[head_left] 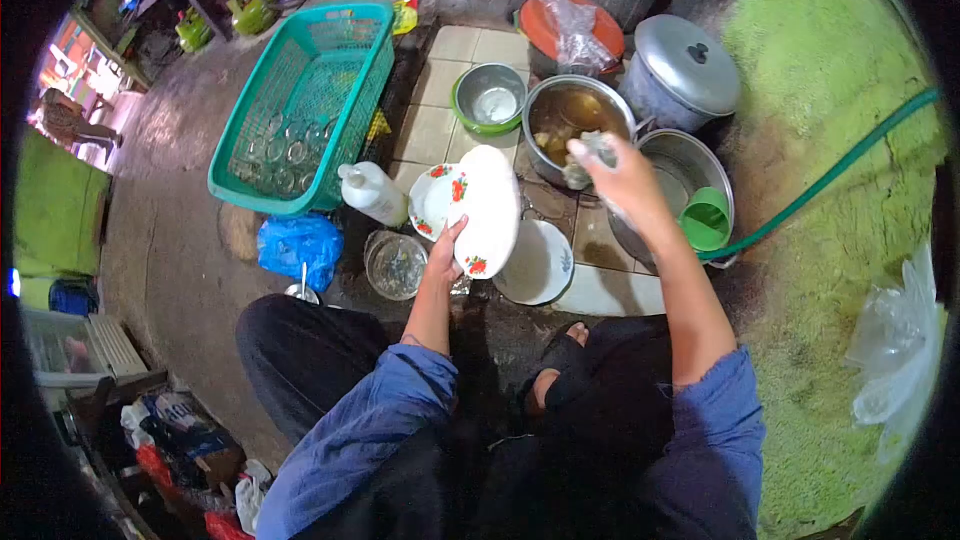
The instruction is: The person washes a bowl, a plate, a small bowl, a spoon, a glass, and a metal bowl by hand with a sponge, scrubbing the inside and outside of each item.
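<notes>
Tilted up in my left hand [447, 248] is a white plate [487, 210] with red flowers on its rim. My right hand [620, 175] is closed on a greyish scrubber [580, 173] at the front rim of a metal pot [577, 120] of brownish water. Behind the held plate lies another flowered plate [430, 202]. A white bowl [536, 262] stands on the floor just right of the held plate. To the left are a white pump bottle [374, 194] and a clear round container [395, 266].
A teal basket [340, 115] with several glasses stands at the left. Back centre is a small metal bowl [490, 98]. On the right are a lidded pot [682, 70], a pot with a green scoop [706, 218] and a green hose [840, 172]. A person [75, 120] shows far left.
</notes>
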Demonstrator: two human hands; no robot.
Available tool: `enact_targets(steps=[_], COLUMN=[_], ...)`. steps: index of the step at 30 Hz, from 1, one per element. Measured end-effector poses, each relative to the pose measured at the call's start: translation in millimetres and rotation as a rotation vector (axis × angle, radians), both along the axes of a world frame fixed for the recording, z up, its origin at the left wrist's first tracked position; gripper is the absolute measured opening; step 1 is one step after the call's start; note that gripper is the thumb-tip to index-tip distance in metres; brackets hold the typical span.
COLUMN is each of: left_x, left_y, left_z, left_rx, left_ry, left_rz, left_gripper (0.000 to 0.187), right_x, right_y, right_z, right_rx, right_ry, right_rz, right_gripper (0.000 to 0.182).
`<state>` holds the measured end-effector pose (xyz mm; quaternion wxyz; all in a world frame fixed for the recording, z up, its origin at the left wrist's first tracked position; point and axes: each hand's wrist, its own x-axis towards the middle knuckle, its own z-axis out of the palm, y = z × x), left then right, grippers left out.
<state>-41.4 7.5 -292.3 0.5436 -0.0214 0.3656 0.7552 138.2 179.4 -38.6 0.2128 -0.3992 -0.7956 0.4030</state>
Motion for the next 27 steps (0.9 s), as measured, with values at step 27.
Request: enact_targets(steps=[27], left_x=[72], left_y=[-28], left_z=[257], left_rx=[0.44], left_ry=[-0.161], left_rz=[0.021], left_gripper=[0.065], right_x=[-2], right_y=[-60], right_z=[20], right_rx=[0.463], right_ry=[0.192], right_rz=[0.254], right_gripper=[0.036])
